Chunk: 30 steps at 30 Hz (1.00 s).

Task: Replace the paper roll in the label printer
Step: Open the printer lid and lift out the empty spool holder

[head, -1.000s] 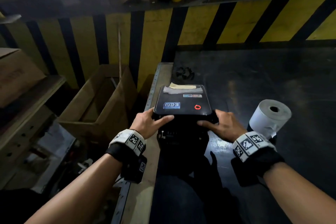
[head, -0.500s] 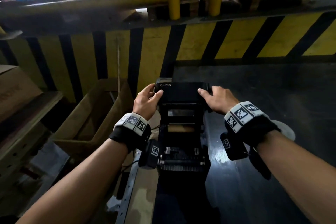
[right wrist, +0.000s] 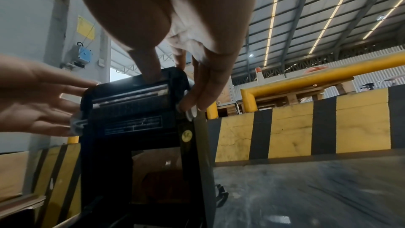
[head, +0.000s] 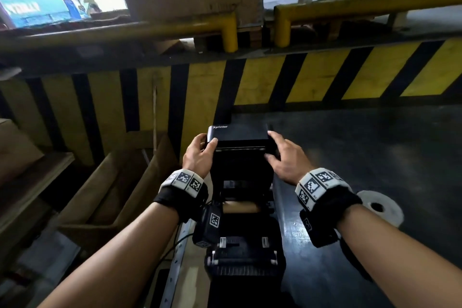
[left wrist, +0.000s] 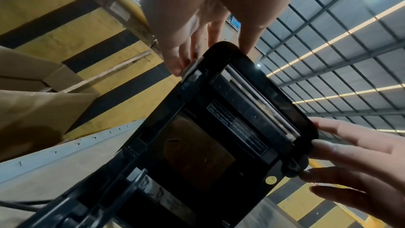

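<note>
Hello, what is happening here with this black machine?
A person is changing the paper in a label printer. Both hands hold its lid swung up and open: the left hand grips the left corner, the right hand the right edge. Inside the open bay lies a brown cardboard core, seemingly the used-up roll. A fresh white paper roll waits on the dark table by the right wrist, not yet loaded.
</note>
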### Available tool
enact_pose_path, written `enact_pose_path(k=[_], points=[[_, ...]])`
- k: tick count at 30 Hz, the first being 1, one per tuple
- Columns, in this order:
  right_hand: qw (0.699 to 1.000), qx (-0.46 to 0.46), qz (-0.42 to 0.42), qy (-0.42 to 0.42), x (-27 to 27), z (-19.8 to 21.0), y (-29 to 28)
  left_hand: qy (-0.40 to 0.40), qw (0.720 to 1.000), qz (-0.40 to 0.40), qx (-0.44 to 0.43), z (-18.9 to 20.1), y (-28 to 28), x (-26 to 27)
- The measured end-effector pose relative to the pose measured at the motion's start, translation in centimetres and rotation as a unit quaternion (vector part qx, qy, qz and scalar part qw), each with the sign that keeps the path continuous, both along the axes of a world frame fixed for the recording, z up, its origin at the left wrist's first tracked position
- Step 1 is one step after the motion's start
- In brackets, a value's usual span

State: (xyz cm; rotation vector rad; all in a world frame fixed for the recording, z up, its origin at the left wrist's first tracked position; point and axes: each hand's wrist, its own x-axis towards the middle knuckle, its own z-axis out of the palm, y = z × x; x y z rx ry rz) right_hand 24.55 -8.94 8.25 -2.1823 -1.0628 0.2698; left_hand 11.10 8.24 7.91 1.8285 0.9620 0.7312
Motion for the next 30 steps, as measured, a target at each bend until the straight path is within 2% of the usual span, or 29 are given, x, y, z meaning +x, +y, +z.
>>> enact_pose_path(k=[6,11,15,20,22,25,28,30], points=[[0.999,-0.016,0.021,0.034,0.0,-0.4,-0.3,0.066,0.996,-0.001,0.067,0.2,-1.3,-0.2],[0.998,0.000,-0.032,0.048,-0.7,-2.5,-2.3,0.091,0.994,-0.009,0.065,-2.5,-2.4,-2.3],[0.985,-0.160,0.003,0.070,-2.2,-5.8,-3.8,0.163,0.986,-0.046,-0.012,-6.7,-4.1,-4.8],[0.969,-0.235,0.062,0.043,-4.9,-8.5,-3.4,0.242,0.962,-0.127,0.020,-9.3,-5.8,-5.9],[0.967,-0.240,0.076,0.046,-5.5,-9.3,-2.8,0.288,0.947,-0.137,0.034,-9.8,-5.9,-5.9],[0.967,-0.242,0.075,0.040,-6.2,-10.0,-2.1,0.314,0.938,-0.139,0.042,-10.2,-5.8,-5.8],[0.974,-0.212,0.073,0.031,-6.7,-9.7,-2.1,0.304,0.942,-0.135,0.048,-9.9,-6.0,-5.7],[0.981,-0.177,0.070,0.034,-6.9,-9.1,-2.4,0.266,0.954,-0.125,0.062,-9.3,-6.2,-5.9]])
